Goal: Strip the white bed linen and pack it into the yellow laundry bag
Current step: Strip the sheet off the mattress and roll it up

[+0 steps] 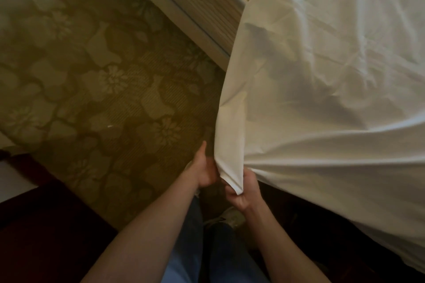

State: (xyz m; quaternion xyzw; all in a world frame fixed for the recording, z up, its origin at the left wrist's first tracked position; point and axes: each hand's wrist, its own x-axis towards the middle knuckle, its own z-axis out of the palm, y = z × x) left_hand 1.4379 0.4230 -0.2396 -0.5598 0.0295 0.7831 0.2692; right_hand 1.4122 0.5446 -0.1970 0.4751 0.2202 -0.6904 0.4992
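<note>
Both-handed: left hand point(205, 172) and right hand point(243, 193) grasp one sheet point(322, 76) corner, fingers clenched on it. Sheet drapes off the bed point(202, 0) above carpet point(92, 76).

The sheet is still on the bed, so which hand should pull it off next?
Probably the right hand: it pinches the white sheet's corner, on the bed's side, so its grip can pull. The left hand only grips the hanging edge beside it.
</note>
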